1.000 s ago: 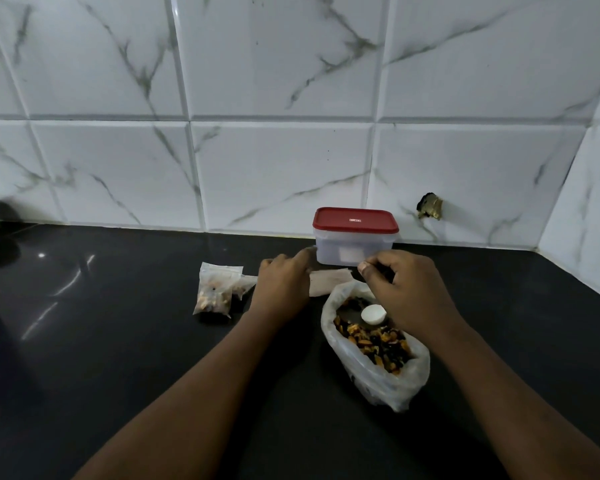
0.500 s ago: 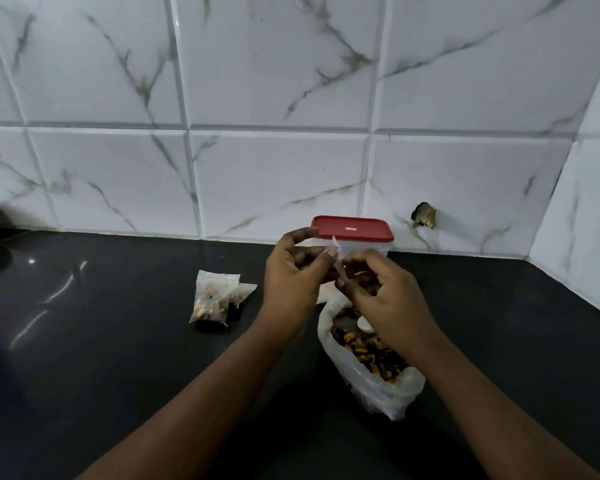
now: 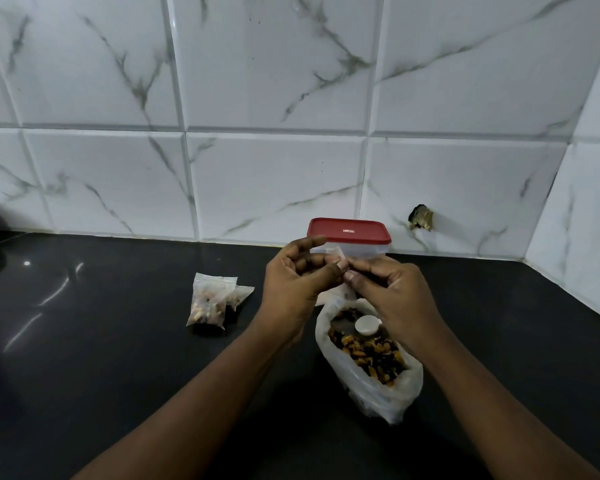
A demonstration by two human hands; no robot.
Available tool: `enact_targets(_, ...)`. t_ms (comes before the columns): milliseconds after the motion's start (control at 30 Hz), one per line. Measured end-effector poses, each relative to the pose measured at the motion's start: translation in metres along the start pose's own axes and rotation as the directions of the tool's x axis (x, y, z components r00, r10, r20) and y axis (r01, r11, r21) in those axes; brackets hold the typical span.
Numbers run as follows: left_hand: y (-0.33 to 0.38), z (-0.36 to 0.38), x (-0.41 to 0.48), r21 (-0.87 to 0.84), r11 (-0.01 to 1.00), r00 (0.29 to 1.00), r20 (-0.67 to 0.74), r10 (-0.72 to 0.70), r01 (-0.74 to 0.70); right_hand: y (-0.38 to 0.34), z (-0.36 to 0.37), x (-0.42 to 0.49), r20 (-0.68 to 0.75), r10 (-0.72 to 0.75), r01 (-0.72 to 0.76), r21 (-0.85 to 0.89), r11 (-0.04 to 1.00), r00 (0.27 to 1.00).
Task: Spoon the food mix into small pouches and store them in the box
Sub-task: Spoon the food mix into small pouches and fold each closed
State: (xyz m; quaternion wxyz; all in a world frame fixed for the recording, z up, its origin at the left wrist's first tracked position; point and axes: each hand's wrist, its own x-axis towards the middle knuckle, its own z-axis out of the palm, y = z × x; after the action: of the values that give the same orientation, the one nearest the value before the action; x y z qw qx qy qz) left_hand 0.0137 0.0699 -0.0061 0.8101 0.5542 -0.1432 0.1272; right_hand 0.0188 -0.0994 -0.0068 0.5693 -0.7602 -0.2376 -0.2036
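Pouch [image 3: 335,294], empty, no longer flat on counter [image 3: 118,358]: now lifted, held up between both hands. Left hand [image 3: 298,282]: thumb and forefinger clamped on pouch top edge. Right hand [image 3: 392,292]: thumb and forefinger clamped just beside them, tips of both hands nearly touching. One second ago both hands sat low at counter level. Box [image 3: 349,232], red lid on, just behind fingers, unmoved. Open bag of mix [image 3: 378,386] with white round piece [image 3: 366,324] inside, below right fingers. Filled pouches [image 3: 208,303] well left of left fingers, unchanged.
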Motion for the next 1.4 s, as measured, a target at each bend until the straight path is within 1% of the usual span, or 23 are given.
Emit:
enact_targets(100, -0.001, 0.000, 0.000, 0.034, 0.999, 1.000, -0.016, 0.017, -0.016, -0.004, 0.001, -0.002, 0.021, 0.011, -0.012, 0.057, 0.998, 1.000)
enact_targets(200, -0.001, 0.000, -0.002, 0.088, 0.995, 0.999, -0.015, 0.047, -0.046, -0.005, 0.001, -0.002, 0.027, 0.055, -0.058, 0.126, 0.990, 0.998)
enact_targets(267, -0.001, 0.002, -0.004, 0.141, 0.988, 0.998, -0.028, 0.065, -0.060, -0.006, 0.002, -0.003, 0.010, 0.065, -0.066, 0.113, 0.991, 0.998)
enact_targets(400, -0.003, 0.003, -0.004, 0.241, 0.968, 0.995, -0.045, 0.090, -0.077, -0.004, 0.005, -0.004, -0.046, 0.011, -0.014, -0.053, 0.998, 0.999)
enact_targets(500, -0.003, 0.004, -0.006, 0.331, 0.940, 0.991, -0.066, 0.116, -0.088, -0.003, 0.007, -0.005, -0.086, -0.023, 0.011, -0.129, 0.992, 0.996)
enact_targets(600, -0.002, 0.004, -0.005, 0.420, 0.903, 0.984, -0.098, 0.149, -0.095, -0.004, 0.006, -0.005, -0.163, -0.069, 0.032, -0.219, 0.975, 0.984)
enact_targets(667, 0.000, 0.002, -0.005, 0.450, 0.889, 0.985, -0.091, 0.144, -0.089, -0.005, 0.003, -0.004, -0.187, -0.122, 0.056, -0.324, 0.944, 0.975)
enact_targets(733, 0.001, 0.002, -0.006, 0.494, 0.862, 0.984, -0.066, 0.165, -0.112, -0.004, 0.001, -0.003, -0.133, -0.194, 0.114, -0.455, 0.883, 0.972)
enact_targets(767, 0.002, 0.003, -0.007, 0.517, 0.846, 0.981, -0.056, 0.186, -0.131, -0.002, 0.001, -0.003, -0.092, -0.213, 0.142, -0.489, 0.861, 0.973)
enact_targets(833, 0.002, 0.005, -0.010, 0.544, 0.823, 0.975, -0.042, 0.220, -0.162, 0.002, 0.002, -0.003, -0.027, -0.216, 0.173, -0.503, 0.847, 0.976)
enact_targets(1000, 0.003, 0.005, -0.010, 0.548, 0.808, 0.969, 0.015, 0.246, -0.214, 0.001, 0.002, -0.002, 0.044, -0.192, 0.183, -0.562, 0.807, 0.980)
enact_targets(1100, 0.002, 0.006, -0.011, 0.552, 0.795, 0.964, 0.067, 0.258, -0.251, -0.004, 0.000, -0.004, 0.054, -0.173, 0.177, -0.487, 0.855, 0.983)
enact_targets(1200, 0.002, 0.004, -0.010, 0.519, 0.813, 0.962, 0.085, 0.259, -0.265, -0.006, -0.001, -0.004, 0.024, -0.074, 0.078, -0.327, 0.942, 0.997)
enact_targets(1267, 0.004, 0.003, -0.009, 0.472, 0.846, 0.968, 0.086, 0.236, -0.248, -0.004, 0.000, -0.004, 0.022, -0.032, 0.037, -0.250, 0.967, 0.999)
enact_targets(1333, 0.005, 0.001, -0.005, 0.447, 0.862, 0.968, 0.041, 0.248, -0.240, -0.002, 0.000, -0.002, 0.018, -0.003, 0.007, -0.224, 0.975, 1.000)
enact_targets(1400, 0.003, -0.004, 0.001, 0.493, 0.839, 0.951, -0.071, 0.302, -0.230, -0.001, 0.000, -0.002, 0.017, 0.026, -0.022, -0.214, 0.977, 0.999)
